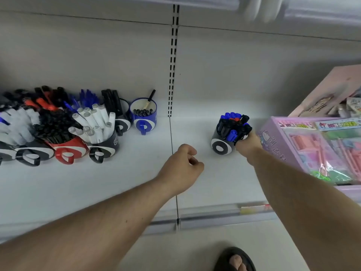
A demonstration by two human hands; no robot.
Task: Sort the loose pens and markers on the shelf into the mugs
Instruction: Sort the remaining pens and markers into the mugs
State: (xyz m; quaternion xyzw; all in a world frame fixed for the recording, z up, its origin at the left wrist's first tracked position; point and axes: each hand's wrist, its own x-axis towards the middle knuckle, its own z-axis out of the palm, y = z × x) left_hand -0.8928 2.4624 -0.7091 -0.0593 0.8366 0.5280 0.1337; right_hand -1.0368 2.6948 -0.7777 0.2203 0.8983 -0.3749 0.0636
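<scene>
- My right hand (247, 144) grips the far right side of the black ceramic mug with a white swirl (221, 146), which stands alone on the white metal shelf (117, 182), right of the slotted upright strip (172, 75) in the back wall.
- That mug is packed with blue, black and red capped markers (233, 124); my fingers are curled round its rim and wall, mostly hidden behind the markers.
- My left hand (181, 169) hovers over the shelf just left of and nearer to me than the black mug, apart from it, fingers loosely curled and holding nothing.
- Well left of the black mug, past the upright strip, stands a blue ceramic mug with a white swirl (143, 117) holding short black pens and 1 tall brush pen.
- Further left of it: a dark mug full of white grey-capped markers (93, 122), a red mug crammed with black pens (66, 151), and more mugs, blurred at the edge.
- Just right of the black mug, touching my right wrist, lies a pink and purple boxed stationery set (320, 149).
- No loose pens are visible on the shelf around the black mug.
</scene>
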